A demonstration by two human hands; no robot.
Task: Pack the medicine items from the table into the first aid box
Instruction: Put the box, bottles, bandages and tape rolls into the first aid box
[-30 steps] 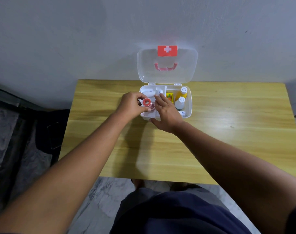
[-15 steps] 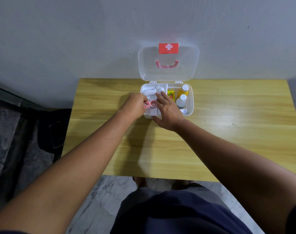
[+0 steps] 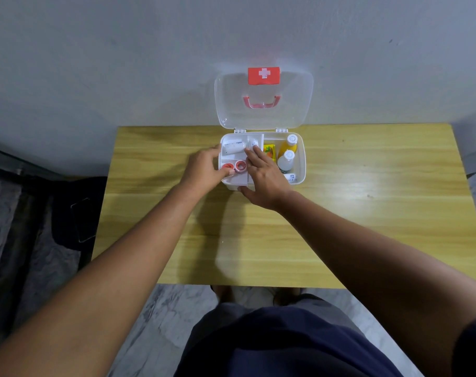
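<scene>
The white first aid box [image 3: 299, 159] stands open at the table's far edge, its clear lid [image 3: 264, 115] leaning on the wall. Two red tape rolls [image 3: 227, 166] lie side by side in the front left part of its white inner tray [image 3: 235, 180]. A white bandage roll [image 3: 232, 147] lies behind them. A yellow sachet [image 3: 269, 151], an orange bottle [image 3: 288, 145] and a white bottle [image 3: 285, 161] sit on the right. My left hand [image 3: 201, 170] is at the box's left rim, thumb touching the left roll. My right hand [image 3: 264, 178] lies flat over the tray, thumb on the front wall.
The wooden table [image 3: 367, 213] stands against a grey wall. A dark bag [image 3: 76, 213] lies on the floor at the left. My legs in dark shorts are below the table's near edge.
My left hand has lowered the red tape roll into the tray beside the other roll and loosened its fingers. My right hand has stayed on the tray.
</scene>
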